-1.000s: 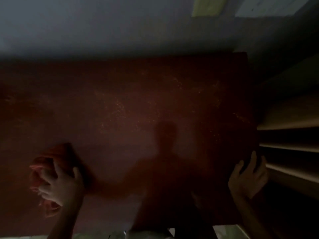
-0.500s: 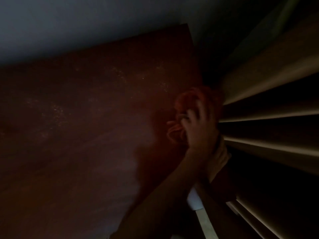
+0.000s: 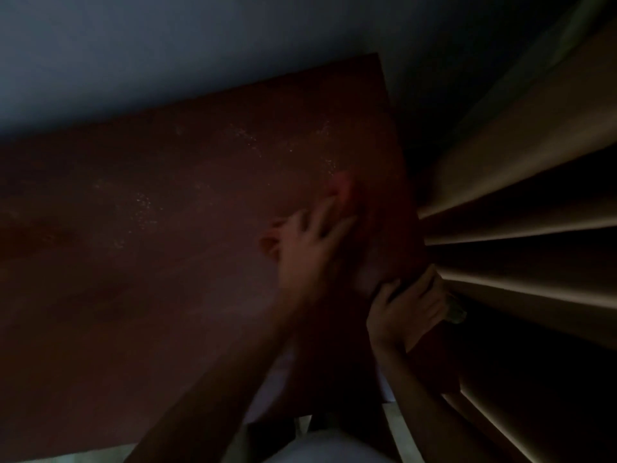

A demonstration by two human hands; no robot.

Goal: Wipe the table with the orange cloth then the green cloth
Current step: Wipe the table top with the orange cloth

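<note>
Spreading dark red under both our hands, the tabletop (image 3: 150, 262) carries pale specks. Shelves (image 3: 521, 228) stand just beside our right hand (image 3: 405, 309), whose grip curls over the tabletop's edge. Our left hand (image 3: 307, 248) presses splayed fingers on the blurred orange cloth (image 3: 350, 202).

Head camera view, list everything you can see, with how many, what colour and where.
table: one, dark reddish-brown, fills left and centre, pale specks on its far part
orange cloth: one, orange, blurred, near table's right edge under the left hand
shelves: several boards, beige, along the right
wall: grey-blue, beyond the table
left hand: one, on the cloth, blurred
right hand: one, gripping the table's right edge
</note>
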